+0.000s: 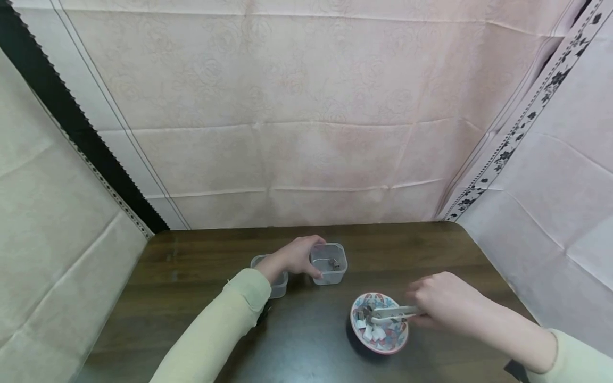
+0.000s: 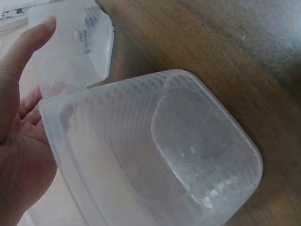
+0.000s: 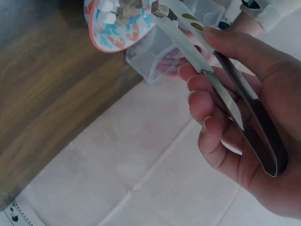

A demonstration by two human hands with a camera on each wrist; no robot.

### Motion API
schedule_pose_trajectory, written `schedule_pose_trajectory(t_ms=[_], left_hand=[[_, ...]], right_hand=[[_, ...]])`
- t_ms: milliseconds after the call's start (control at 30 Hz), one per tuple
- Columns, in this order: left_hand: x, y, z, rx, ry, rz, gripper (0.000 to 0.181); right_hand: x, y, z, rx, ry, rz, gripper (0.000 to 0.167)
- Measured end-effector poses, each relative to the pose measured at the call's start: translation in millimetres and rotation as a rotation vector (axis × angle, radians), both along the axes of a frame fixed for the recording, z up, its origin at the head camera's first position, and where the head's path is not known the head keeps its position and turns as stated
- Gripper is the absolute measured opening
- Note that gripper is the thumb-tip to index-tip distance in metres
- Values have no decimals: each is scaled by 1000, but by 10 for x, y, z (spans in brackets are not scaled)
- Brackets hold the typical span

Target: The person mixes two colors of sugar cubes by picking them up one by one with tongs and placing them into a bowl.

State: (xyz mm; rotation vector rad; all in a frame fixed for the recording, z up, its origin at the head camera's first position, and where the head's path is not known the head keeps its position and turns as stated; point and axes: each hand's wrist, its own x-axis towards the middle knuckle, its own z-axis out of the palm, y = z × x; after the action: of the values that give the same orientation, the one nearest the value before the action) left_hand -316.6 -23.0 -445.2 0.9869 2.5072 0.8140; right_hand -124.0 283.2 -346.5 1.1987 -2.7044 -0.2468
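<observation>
In the head view my left hand (image 1: 298, 257) holds the side of a clear plastic container (image 1: 339, 276) that has a small greyish-brown piece on its bottom. Its thumb shows against that container (image 2: 66, 56) in the left wrist view. Farther right, my right hand (image 1: 442, 300) grips small metal tongs (image 1: 395, 313), their tips over a patterned bowl (image 1: 400, 340). White cubes (image 1: 373, 333) and brownish cubes lie in the bowl. The right wrist view has a brownish cube (image 3: 160, 9) at the tongs' tips; whether they pinch it I cannot tell.
A second clear plastic container (image 1: 279, 290) stands beneath my left wrist, partly hidden by it. Everything stands on a dark wooden table (image 1: 201, 276). Pale patterned cloth (image 1: 306, 159) hangs behind the table and along both sides.
</observation>
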Motion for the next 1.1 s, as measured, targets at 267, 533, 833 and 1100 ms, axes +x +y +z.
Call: schedule_pose_trajectory(t_ms=[267, 533, 833, 1100], left_hand=[[-19, -9, 17, -8, 1, 8, 83], [-26, -23, 42, -11, -4, 21, 83], [-13, -22, -2, -9, -3, 34, 83], [-13, 1, -52, 10, 26, 7, 84]], right_hand=[[-15, -29, -32, 4, -16, -4, 40], [-95, -72, 91, -31, -54, -66, 32], [-475, -205, 234, -100, -19, -126, 30], [-869, -458, 148, -81, -16, -174, 36]])
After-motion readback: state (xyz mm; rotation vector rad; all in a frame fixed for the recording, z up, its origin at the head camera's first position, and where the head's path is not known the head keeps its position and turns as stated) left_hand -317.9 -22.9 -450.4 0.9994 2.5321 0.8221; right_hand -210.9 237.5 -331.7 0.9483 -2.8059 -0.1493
